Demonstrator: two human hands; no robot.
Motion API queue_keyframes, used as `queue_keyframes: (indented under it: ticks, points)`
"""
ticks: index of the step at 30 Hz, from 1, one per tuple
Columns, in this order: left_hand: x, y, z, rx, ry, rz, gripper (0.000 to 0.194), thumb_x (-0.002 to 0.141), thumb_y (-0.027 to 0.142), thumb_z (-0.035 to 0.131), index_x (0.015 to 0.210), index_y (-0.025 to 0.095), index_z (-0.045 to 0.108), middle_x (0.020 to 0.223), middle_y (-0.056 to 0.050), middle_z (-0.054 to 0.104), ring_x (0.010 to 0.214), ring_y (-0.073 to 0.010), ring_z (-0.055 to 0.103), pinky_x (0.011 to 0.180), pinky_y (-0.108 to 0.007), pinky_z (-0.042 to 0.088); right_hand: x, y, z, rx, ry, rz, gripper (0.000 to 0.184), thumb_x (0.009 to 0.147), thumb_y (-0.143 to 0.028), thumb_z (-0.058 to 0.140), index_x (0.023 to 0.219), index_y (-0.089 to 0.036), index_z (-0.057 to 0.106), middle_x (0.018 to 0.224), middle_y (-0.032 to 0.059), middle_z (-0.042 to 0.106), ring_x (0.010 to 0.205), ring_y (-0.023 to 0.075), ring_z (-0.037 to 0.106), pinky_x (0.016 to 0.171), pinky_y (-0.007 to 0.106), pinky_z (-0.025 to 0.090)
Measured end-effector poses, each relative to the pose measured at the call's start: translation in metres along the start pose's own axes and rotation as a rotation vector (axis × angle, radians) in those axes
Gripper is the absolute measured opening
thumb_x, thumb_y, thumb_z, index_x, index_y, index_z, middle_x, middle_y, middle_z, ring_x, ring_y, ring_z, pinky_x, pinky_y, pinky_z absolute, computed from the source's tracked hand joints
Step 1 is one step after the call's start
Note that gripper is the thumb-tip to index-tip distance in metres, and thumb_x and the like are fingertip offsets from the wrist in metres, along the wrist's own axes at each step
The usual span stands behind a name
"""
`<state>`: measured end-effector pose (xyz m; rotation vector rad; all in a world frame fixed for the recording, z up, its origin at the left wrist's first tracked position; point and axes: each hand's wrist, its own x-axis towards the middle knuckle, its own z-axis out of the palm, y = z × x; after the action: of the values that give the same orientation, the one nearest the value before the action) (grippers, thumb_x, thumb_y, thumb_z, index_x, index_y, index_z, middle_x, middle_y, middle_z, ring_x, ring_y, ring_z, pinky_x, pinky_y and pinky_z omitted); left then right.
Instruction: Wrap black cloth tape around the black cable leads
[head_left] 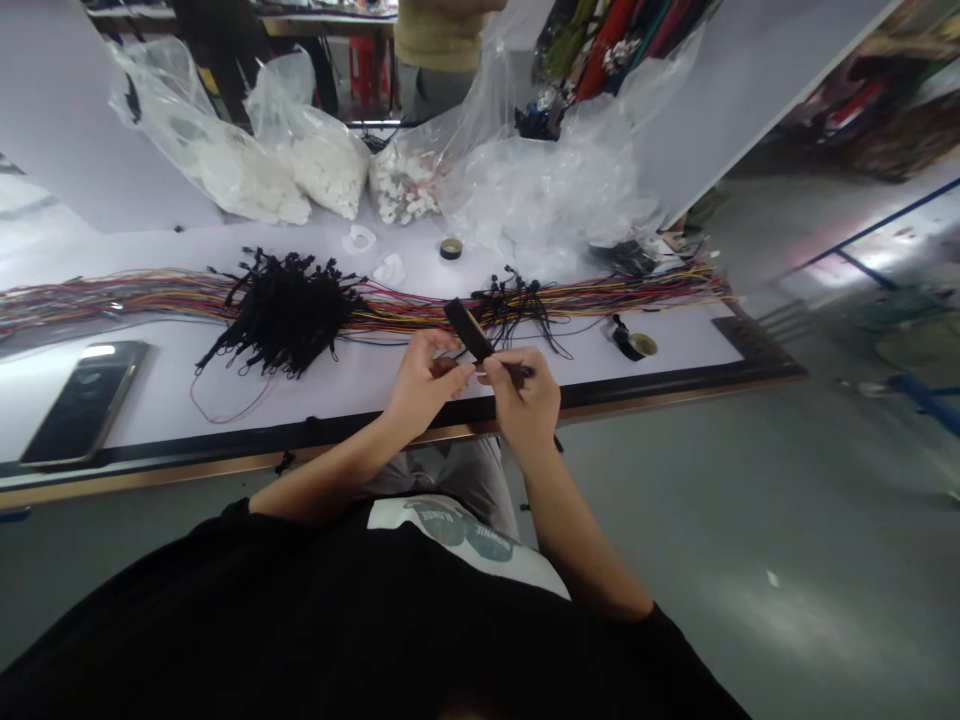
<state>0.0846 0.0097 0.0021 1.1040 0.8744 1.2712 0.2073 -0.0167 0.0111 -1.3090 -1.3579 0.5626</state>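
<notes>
White tabletop (169, 385); left hand (420, 385), right hand (527, 395) curled close together.

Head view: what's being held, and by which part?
The right hand appears to hold a black oblong object by its lower end. Whether the left hand grips anything is unclear.

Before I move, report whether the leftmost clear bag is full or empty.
Partly full: the leftmost clear bag bulges with whitish contents at its lower end, while its upper plastic looks slack and see-through.

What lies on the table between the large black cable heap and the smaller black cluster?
The head view shows thin red and yellow wires between the large black heap and the smaller black cluster.
</notes>
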Motion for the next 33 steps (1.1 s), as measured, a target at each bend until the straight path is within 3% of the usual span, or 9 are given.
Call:
queue_keyframes:
  ticks: [6,10,12,15,16,20,25,29,33]
  points:
    - [0.011,0.003,-0.014,-0.277,-0.450,-0.361,0.066,0.054,0.073,0.062,0.086,0.017,0.056,0.064,0.000,0.055,0.043,-0.0063,0.040,0.036,-0.021,0.024,-0.004,-0.005,0.001,0.023,-0.057,-0.059,0.010,0.077,-0.028,0.060,0.071,-0.022,0.055,0.079,0.0004,0.068,0.073,0.0139,0.064,0.070,0.029,0.050]
    - [0.005,0.011,-0.027,-0.084,-0.421,-0.090,0.066,0.048,0.057,0.077,0.098,0.019,0.057,0.083,-0.003,0.061,0.062,-0.0106,0.051,0.051,-0.024,0.040,0.001,-0.006,0.000,0.254,-0.032,0.166,0.018,0.076,-0.033,0.060,0.068,-0.021,0.050,0.059,-0.0041,0.061,0.054,0.0108,0.057,0.056,0.025,0.047]
    - [0.000,0.019,-0.035,0.125,-0.535,0.055,0.076,0.039,0.045,0.085,0.104,0.020,0.056,0.099,-0.006,0.061,0.088,-0.0189,0.057,0.073,-0.029,0.047,0.004,-0.008,-0.004,0.297,-0.056,0.241,0.018,0.074,-0.030,0.062,0.065,-0.021,0.050,0.053,-0.0060,0.057,0.049,0.0097,0.053,0.053,0.024,0.044]
    - [-0.002,0.026,-0.041,0.297,-0.717,0.134,0.083,0.036,0.046,0.086,0.109,0.022,0.053,0.108,-0.007,0.057,0.093,-0.0209,0.056,0.077,-0.030,0.048,0.006,-0.015,-0.010,0.178,-0.110,0.181,0.013,0.070,-0.023,0.064,0.062,-0.020,0.055,0.057,-0.0049,0.059,0.056,0.0101,0.055,0.060,0.025,0.045]
    - [-0.001,0.025,-0.040,0.342,-0.681,0.147,0.074,0.044,0.048,0.083,0.107,0.022,0.054,0.104,-0.006,0.058,0.089,-0.0187,0.056,0.073,-0.028,0.047,0.006,-0.018,-0.012,0.131,-0.116,0.133,0.012,0.069,-0.021,0.065,0.062,-0.019,0.056,0.060,-0.0040,0.061,0.060,0.0105,0.057,0.064,0.026,0.045]
    - [0.002,0.013,-0.024,0.536,-0.214,0.298,0.016,0.075,0.032,0.063,0.082,0.019,0.057,0.075,0.001,0.057,0.070,-0.0112,0.053,0.063,-0.022,0.041,0.003,-0.024,-0.012,0.071,-0.105,0.022,0.009,0.073,-0.023,0.062,0.066,-0.020,0.058,0.067,-0.0031,0.062,0.066,0.0112,0.056,0.067,0.026,0.045]
    - [-0.002,0.004,-0.008,0.503,-0.106,0.440,0.012,0.076,0.023,0.059,0.066,0.018,0.055,0.064,0.002,0.055,0.064,-0.0104,0.051,0.064,-0.024,0.040,0.001,-0.016,-0.005,0.055,-0.157,0.006,0.007,0.077,-0.028,0.061,0.075,-0.022,0.059,0.069,-0.0023,0.060,0.067,0.0132,0.058,0.065,0.028,0.047]
    - [-0.006,0.009,-0.005,0.230,-0.044,0.161,0.020,0.069,0.029,0.067,0.075,0.019,0.051,0.064,0.004,0.053,0.058,-0.0087,0.049,0.057,-0.022,0.040,0.002,-0.009,-0.005,-0.105,-0.033,-0.156,0.009,0.080,-0.027,0.058,0.072,-0.023,0.057,0.076,0.0004,0.064,0.074,0.0149,0.061,0.071,0.030,0.049]
    - [0.001,0.016,-0.008,-0.108,-0.272,-0.185,0.045,0.063,0.057,0.066,0.074,0.017,0.049,0.053,0.004,0.047,0.042,-0.0062,0.040,0.039,-0.020,0.029,0.001,-0.010,-0.005,-0.109,-0.080,-0.243,0.011,0.079,-0.027,0.058,0.070,-0.023,0.056,0.081,0.0014,0.068,0.076,0.0153,0.063,0.070,0.030,0.050]
